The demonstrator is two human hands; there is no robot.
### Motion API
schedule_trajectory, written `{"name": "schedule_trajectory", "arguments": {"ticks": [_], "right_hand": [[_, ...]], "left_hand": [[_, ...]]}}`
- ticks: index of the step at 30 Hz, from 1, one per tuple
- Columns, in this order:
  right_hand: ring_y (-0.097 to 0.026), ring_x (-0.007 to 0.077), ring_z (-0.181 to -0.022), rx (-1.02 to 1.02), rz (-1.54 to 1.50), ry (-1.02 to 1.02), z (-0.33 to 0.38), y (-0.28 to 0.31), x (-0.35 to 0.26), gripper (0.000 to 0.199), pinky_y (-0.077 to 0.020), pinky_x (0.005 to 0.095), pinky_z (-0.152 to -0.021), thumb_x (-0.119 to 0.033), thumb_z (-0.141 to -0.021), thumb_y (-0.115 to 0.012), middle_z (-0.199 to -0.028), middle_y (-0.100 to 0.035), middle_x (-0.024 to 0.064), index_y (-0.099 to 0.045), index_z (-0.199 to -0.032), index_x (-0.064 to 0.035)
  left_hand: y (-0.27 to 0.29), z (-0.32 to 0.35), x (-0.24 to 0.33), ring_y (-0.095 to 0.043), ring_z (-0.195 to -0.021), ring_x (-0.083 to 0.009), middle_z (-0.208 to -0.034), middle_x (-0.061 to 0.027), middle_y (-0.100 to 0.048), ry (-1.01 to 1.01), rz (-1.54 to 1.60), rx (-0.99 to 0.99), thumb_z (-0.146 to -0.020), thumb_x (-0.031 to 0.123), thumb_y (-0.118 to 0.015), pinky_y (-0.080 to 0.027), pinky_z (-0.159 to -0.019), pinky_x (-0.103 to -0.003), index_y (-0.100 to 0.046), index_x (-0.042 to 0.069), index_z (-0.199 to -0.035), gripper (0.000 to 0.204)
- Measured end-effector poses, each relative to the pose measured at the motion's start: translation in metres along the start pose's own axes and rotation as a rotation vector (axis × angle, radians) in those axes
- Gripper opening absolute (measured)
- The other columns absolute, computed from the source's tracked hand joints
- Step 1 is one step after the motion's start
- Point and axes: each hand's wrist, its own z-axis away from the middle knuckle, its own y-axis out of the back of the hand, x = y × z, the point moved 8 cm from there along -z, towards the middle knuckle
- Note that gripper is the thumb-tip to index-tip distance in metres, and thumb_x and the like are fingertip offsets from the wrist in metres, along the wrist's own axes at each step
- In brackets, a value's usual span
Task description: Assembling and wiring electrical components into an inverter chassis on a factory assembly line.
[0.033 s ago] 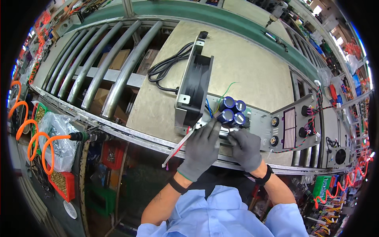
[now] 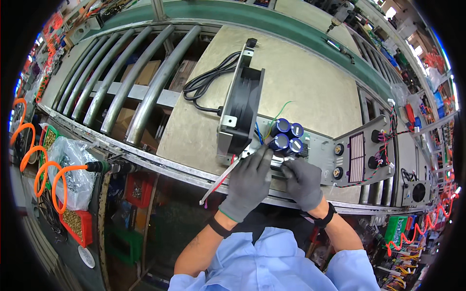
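Gloves (image 2: pixel 238 199) of grey fabric cover both hands, which meet the near side of an open metal chassis (image 2: pixel 321 154). The chassis lies near the front edge of a pale board (image 2: pixel 310 87), between its raised end panels. The left hand (image 2: pixel 248 180) reaches in with its fingers extended and close together, their tips by a silver part (image 2: pixel 276 160) just in front of four blue capacitors (image 2: pixel 280 142); whether they pinch anything I cannot tell. The right hand (image 2: pixel 305 180) has its fingers curled narrowly near the same part, and its fingertips are too hidden to tell what, if anything, they hold. A flat pale strip (image 2: pixel 218 182) slants from beside the left hand out over the board's front edge, with a red wire (image 2: pixel 224 178) along it. On the chassis's left end stands a black fan (image 2: pixel 249 106), and beyond it a black power cord (image 2: pixel 196 87) lies looped. A thin green wire (image 2: pixel 279 114) rises behind the capacitors. The right end panel (image 2: pixel 361 151) carries a slotted, purple-edged vent and twisted wires (image 2: pixel 381 145). Metal rollers (image 2: pixel 162 75) line the left of the board; an orange coiled hose (image 2: pixel 58 167) hangs farther left.
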Motion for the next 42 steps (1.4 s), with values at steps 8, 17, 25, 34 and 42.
{"name": "schedule_trajectory", "arguments": {"ticks": [8,17,25,34,42], "right_hand": [[-0.07,0.0382,-0.073,0.155,-0.039,-0.166,0.021,0.004,0.01,0.01,-0.0543,0.0425,-0.064,-0.001,-0.087,-0.073,-0.082,-0.07,0.0187,-0.071,-0.097,-0.0025],[-0.07,0.0397,-0.075,0.215,0.103,-0.095,0.035,0.013,0.014,0.017,-0.0539,0.0465,-0.063,-0.004,-0.087,-0.074,-0.085,-0.07,0.0162,-0.07,-0.103,-0.0091],[-0.072,0.0389,-0.079,0.101,0.041,-0.207,0.032,0.016,0.023,0.019,-0.0567,0.043,-0.071,-0.011,-0.092,-0.073,-0.087,-0.071,0.0191,-0.075,-0.109,-0.0041],[-0.07,0.0252,-0.068,0.171,-0.271,-0.312,0.046,0.019,0.011,0.036,-0.0555,0.0376,-0.065,-0.012,-0.093,-0.073,-0.085,-0.072,0.0147,-0.07,-0.127,-0.0012],[-0.073,0.0186,-0.085,-0.562,-0.707,-0.461,0.081,0.004,-0.019,0.03,-0.0575,0.0349,-0.081,-0.027,-0.096,-0.073,-0.099,-0.079,0.0136,-0.077,-0.113,-0.0028]], "left_hand": [[0.001,0.0,0.003,-0.067,-0.108,-0.035,-0.133,-0.0192,-0.065,-0.04,0.054,0.087,-0.093,0.012,-0.061,-0.055,-0.096,-0.044,-0.06,-0.001,-0.134,0.043],[-0.023,0.006,0.006,-0.062,-0.113,-0.0408,-0.133,-0.022,-0.062,-0.083,0.078,0.033,-0.094,0.012,-0.061,-0.053,-0.1,-0.048,-0.058,-0.001,-0.134,0.043],[0.023,0.04,0.05,-0.063,-0.112,-0.0383,-0.127,-0.0194,-0.064,-0.263,0.02,0.081,-0.091,0.009,-0.065,-0.051,-0.094,-0.048,-0.065,0.002,-0.127,0.037],[0.085,0.066,-0.018,-0.063,-0.077,-0.0345,-0.083,-0.0134,-0.064,0.21,-0.14,0.103,-0.092,0.015,-0.075,-0.052,-0.067,-0.045,-0.071,0.003,-0.102,0.017],[0.055,0.062,0.0,-0.061,-0.058,-0.0071,-0.07,-0.0022,-0.065,0.771,0.532,-0.224,-0.096,0.021,-0.077,-0.047,-0.052,-0.025,-0.067,0.0,-0.094,0.023]]}}
